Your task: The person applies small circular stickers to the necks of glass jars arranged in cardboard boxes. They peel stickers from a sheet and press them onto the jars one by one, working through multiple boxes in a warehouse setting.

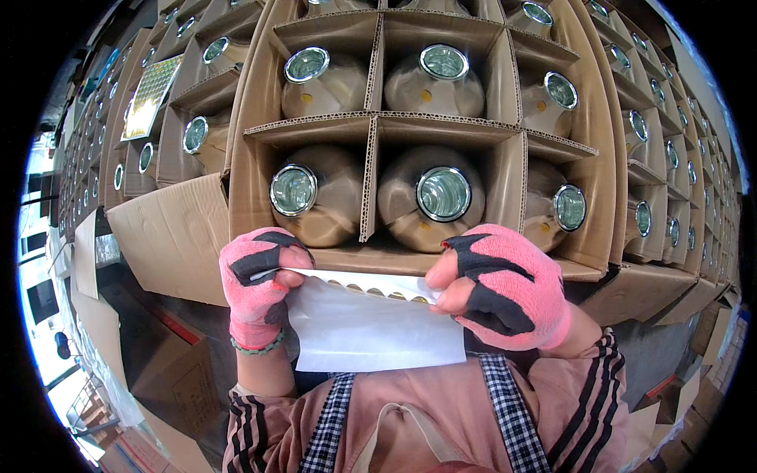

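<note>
Between my two hands is a sticker sheet (378,335), its white back toward me. Its upper edge is bent over, and a row of round gold stickers (378,293) peeks out along the fold. My left hand (262,277), in a pink and dark grey fingerless glove, pinches the sheet's upper left corner. At the upper right corner, my right hand (509,290) in a matching glove grips it between thumb and fingers. Just beyond the hands stands an open carton (307,128) of clear glass bottles (430,201) in cardboard cells. Small gold dots show on several bottles.
More open cartons of bottles stretch away at left (206,134) and right (640,177). A gold sticker sheet (151,94) lies on the left cartons. A folded-out carton flap (173,236) juts near my left hand. A brown box (177,370) stands lower left.
</note>
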`<act>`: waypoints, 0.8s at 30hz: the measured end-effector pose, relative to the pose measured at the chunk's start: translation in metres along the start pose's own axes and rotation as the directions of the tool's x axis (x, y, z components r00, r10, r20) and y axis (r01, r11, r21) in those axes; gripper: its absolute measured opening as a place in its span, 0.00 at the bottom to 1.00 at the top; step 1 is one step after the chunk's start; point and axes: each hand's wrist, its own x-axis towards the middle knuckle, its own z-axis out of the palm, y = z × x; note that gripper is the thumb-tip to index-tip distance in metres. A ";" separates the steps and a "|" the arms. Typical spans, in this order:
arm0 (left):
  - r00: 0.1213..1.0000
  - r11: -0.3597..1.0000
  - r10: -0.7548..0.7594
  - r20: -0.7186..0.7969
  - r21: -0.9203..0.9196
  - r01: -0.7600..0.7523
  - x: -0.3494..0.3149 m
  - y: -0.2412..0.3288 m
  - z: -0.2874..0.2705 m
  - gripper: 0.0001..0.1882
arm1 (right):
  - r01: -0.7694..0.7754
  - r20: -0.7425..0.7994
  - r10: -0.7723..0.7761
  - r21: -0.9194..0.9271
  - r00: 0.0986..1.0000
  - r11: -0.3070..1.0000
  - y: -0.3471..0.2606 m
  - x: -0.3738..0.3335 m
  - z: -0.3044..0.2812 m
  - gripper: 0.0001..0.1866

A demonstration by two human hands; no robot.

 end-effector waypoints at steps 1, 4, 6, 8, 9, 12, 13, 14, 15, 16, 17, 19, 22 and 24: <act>1.000 1.000 0.006 0.003 -0.003 -0.006 0.000 0.000 0.000 0.15 | 0.004 -0.016 -0.004 -0.005 1.000 1.000 0.000 -0.001 0.001 0.15; 1.000 1.000 -0.017 -0.014 0.016 0.017 0.000 0.001 0.001 0.15 | 0.005 -0.050 -0.006 -0.017 0.999 1.000 0.001 -0.003 0.006 0.15; 1.000 1.000 -0.014 -0.022 0.026 0.015 0.000 0.001 0.002 0.15 | -0.005 -0.055 0.004 -0.023 0.998 1.000 0.001 -0.004 0.006 0.15; 0.999 0.999 -0.012 -0.032 0.035 0.013 -0.001 0.002 0.003 0.15 | -0.079 -0.105 0.085 0.060 0.991 0.995 0.000 -0.008 0.010 0.15; 0.999 0.999 -0.012 -0.037 0.040 0.013 -0.001 0.002 0.003 0.15 | -0.114 -0.126 0.127 0.103 0.984 0.988 0.000 -0.010 0.012 0.16; 0.999 0.999 -0.008 -0.036 0.032 0.009 -0.001 0.001 0.002 0.15 | -0.097 -0.076 0.102 0.071 0.992 0.993 -0.005 0.003 0.004 0.18; 0.999 1.000 -0.006 -0.033 0.026 0.007 -0.001 0.000 0.002 0.15 | -0.063 -0.088 0.066 0.029 0.994 0.998 -0.005 0.002 0.005 0.16; 0.999 1.000 -0.009 -0.034 0.022 0.010 -0.001 0.000 0.002 0.15 | -0.031 -0.099 0.029 -0.014 0.995 0.999 -0.004 0.001 0.007 0.14; 0.999 1.000 -0.012 -0.034 0.018 0.013 -0.001 0.000 0.002 0.15 | 0.002 -0.109 -0.008 -0.057 0.994 0.998 -0.004 0.000 0.007 0.12; 0.999 1.000 -0.016 -0.035 0.014 0.016 -0.001 0.000 0.002 0.15 | -0.010 -0.085 0.006 -0.045 0.996 0.999 -0.004 0.000 0.006 0.11; 0.999 1.000 -0.017 -0.032 0.012 0.017 -0.001 0.000 0.002 0.15 | -0.022 -0.061 0.020 -0.032 0.998 0.999 -0.005 0.000 0.004 0.11; 0.999 1.000 -0.018 -0.026 0.010 0.019 -0.001 0.000 0.002 0.15 | 0.012 -0.040 -0.014 -0.037 0.999 0.999 -0.004 0.001 0.002 0.11; 1.000 1.000 -0.004 -0.013 0.016 0.004 -0.001 -0.001 0.000 0.16 | 0.092 -0.050 -0.095 -0.058 0.994 0.994 -0.001 0.002 0.003 0.12; 1.000 1.000 0.003 -0.012 -0.001 -0.003 0.000 -0.001 0.000 0.16 | 0.070 -0.061 -0.072 -0.028 0.996 0.997 -0.002 0.001 0.004 0.12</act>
